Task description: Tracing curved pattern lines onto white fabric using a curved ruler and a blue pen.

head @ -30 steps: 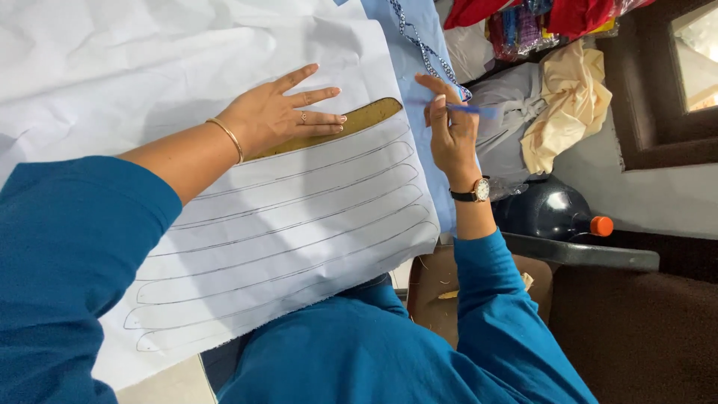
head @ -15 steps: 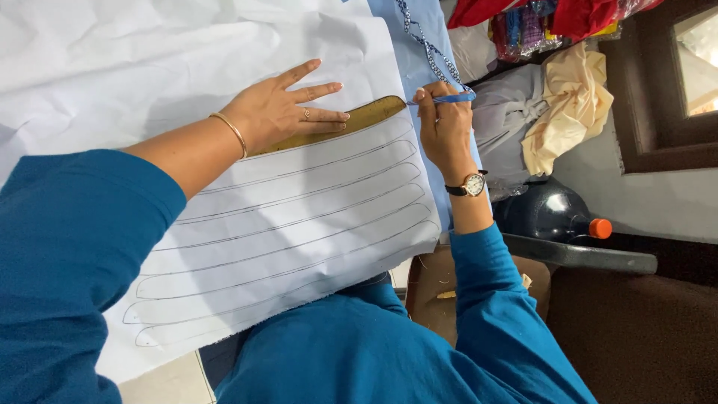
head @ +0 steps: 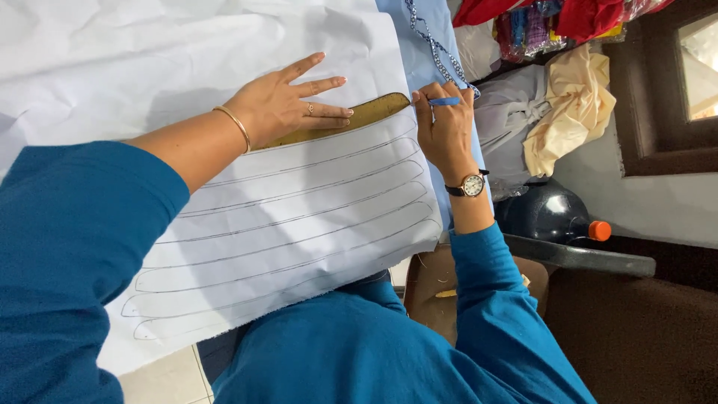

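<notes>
A large white sheet of paper [head: 284, 217] lies across my lap, marked with several long curved pencil outlines. My left hand [head: 288, 105] presses flat, fingers spread, on a brown curved wooden ruler [head: 366, 114] that lies on the sheet. My right hand [head: 443, 127] grips a blue pen [head: 443, 101] at the ruler's rounded tip, near the paper's right edge. A gold bangle sits on my left wrist and a wristwatch [head: 470, 184] on my right.
Light blue cloth with a patterned trim [head: 430, 41] lies under the paper's right edge. Heaped grey and cream fabric [head: 557, 112] and red cloth are at the upper right. A dark rounded jug with an orange cap [head: 557, 213] and a brown stool [head: 437, 288] stand below.
My right hand with the pen has slid left and up to the ruler's tip. My left hand stays pressed on the ruler.
</notes>
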